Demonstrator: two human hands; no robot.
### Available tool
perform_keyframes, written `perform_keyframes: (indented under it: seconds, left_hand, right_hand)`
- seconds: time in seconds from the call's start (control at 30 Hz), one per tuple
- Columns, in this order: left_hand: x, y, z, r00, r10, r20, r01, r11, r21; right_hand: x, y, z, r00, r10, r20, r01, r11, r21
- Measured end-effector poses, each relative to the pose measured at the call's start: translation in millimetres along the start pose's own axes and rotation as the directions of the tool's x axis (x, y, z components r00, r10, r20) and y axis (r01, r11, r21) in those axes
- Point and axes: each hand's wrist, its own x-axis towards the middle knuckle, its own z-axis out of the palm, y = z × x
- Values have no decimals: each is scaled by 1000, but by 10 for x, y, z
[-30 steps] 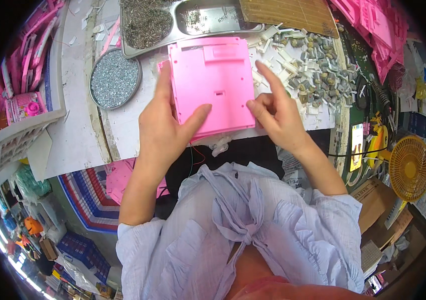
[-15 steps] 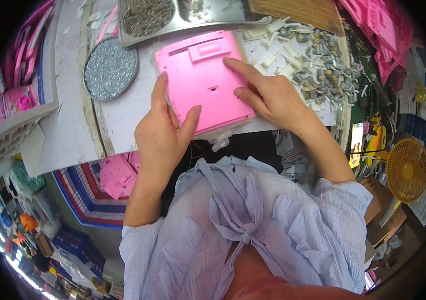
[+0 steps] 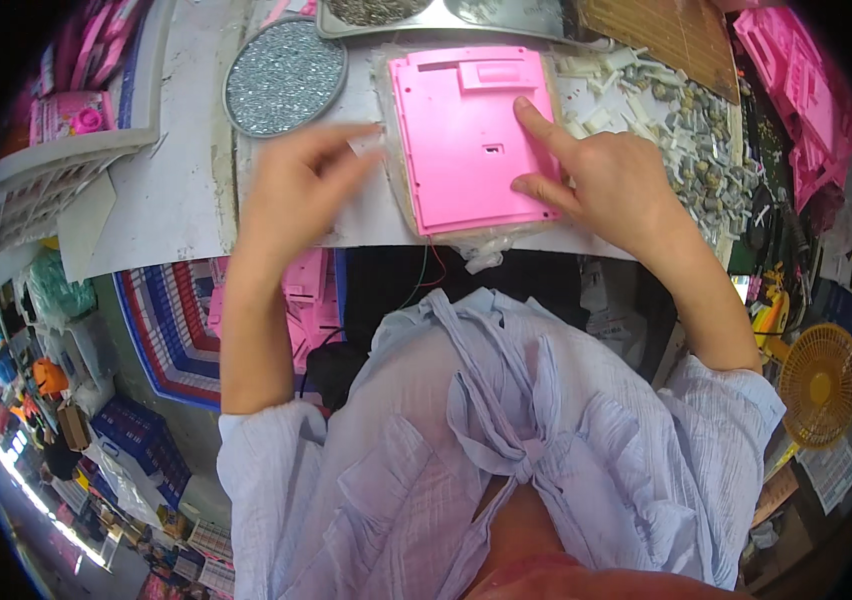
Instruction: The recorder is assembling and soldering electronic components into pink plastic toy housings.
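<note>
A flat pink plastic panel (image 3: 466,175) lies face up on a pad wrapped in clear plastic (image 3: 398,150) near the table's front edge. It has a small rectangular slot near its middle and a raised block at the far end. My right hand (image 3: 621,180) holds the panel's right side, index finger and thumb on its face; the other fingers are partly hidden. Off the panel's left side, my left hand (image 3: 296,195) is blurred, with fingers apart and nothing in them. Just beyond it stands a round dish of small silvery metal pieces (image 3: 286,78).
Behind the panel is a metal tray (image 3: 426,25) of small parts. Small white and grey parts (image 3: 671,130) are heaped on the right. A striped basket (image 3: 171,330) with pink pieces stands below the table; a yellow fan (image 3: 819,385) is at far right.
My left hand has let go of the panel's left edge and moved away leftward. My right hand stays on the panel. The whole view has shifted, so the table's things appear farther right.
</note>
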Motion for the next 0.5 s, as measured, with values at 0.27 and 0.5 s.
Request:
perform_keyframes:
  seconds: [0.27,0.5]
  left_hand:
    - [517,-401,-472,937,257,-237,-53,775,629]
    - [599,-463,-347,902,233,-363,-28,871,491]
  right_hand:
    - [760,-76,-613,932,-327,158,346,931,-114]
    - [2327,-739,109,807,-545,-229,477,829,-292]
